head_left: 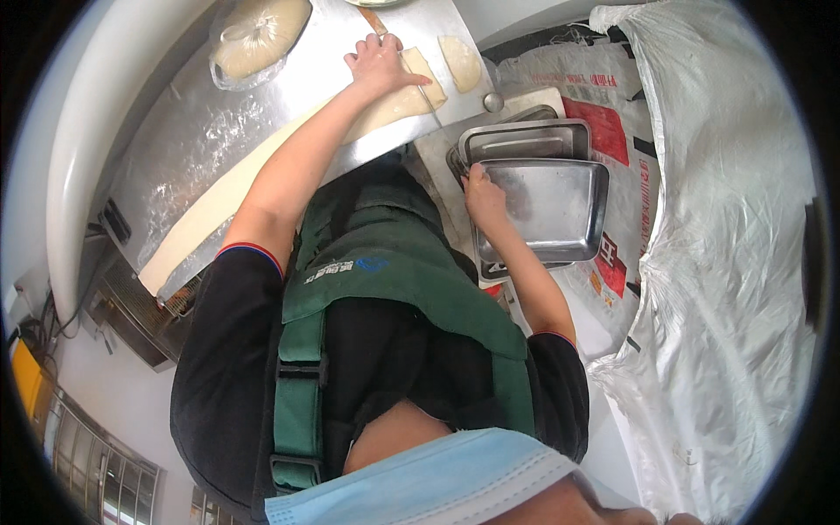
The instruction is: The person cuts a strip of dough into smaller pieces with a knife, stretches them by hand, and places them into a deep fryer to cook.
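My left hand lies over the right end of a long pale strip of dough, fingers spread and thumb stretched out. By its fingertips is an orange-brown handle, and a thin blade edge crosses the dough below the thumb. I cannot tell whether they are one knife. A cut piece of dough sits apart to the right. Off the table's right side, my right hand has closed on the left rim of a shallow rectangular metal tray, tilted over other trays.
A plastic bag of dough rests at the back of the metal table. A second metal tray lies behind the held one. White woven sacks with red print and a silvery sheet fill the right side.
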The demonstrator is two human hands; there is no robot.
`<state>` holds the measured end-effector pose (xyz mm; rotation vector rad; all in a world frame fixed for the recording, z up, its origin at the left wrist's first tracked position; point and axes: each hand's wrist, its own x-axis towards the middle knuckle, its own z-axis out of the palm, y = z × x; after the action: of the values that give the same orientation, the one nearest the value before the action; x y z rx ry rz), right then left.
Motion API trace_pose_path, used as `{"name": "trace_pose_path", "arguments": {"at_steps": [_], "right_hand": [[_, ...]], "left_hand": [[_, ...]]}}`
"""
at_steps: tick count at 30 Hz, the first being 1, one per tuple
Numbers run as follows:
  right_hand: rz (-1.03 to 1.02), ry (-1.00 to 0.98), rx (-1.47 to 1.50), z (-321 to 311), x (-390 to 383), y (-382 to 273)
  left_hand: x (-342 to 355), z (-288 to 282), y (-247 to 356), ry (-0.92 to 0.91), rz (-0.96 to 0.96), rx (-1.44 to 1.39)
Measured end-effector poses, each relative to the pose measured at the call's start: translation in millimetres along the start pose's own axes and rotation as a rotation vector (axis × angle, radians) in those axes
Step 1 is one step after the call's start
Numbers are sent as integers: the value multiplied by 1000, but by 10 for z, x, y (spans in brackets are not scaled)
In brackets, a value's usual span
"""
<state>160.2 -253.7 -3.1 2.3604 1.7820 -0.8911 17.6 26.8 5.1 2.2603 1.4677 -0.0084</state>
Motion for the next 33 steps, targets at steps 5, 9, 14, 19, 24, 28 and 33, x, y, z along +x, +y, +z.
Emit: {"name": "trace_pose_path", "arguments": {"at_steps": [5,9,14,19,24,28,33], "right_hand": [[4,34,-20,-96,-50,-15],[7,0,-20,-68,-56,-21],[43,-35,31,-23,-195,73],[74,-58,27,-3,-167,-2],[103,-88,35,-178,-527,111],[120,-49,35,-293,-711,111],[63,46,77,-360,-812,77]], "left_hand": [[34,36,55,4,5,43],[43,-8,117,-11,14,47],[66,22,90,8,27,61],[74,50,104,9,38,62],[98,97,57,20,37,39],[148,30,125,-89,75,-110],[303,2,99,-69,129,-326]]}}
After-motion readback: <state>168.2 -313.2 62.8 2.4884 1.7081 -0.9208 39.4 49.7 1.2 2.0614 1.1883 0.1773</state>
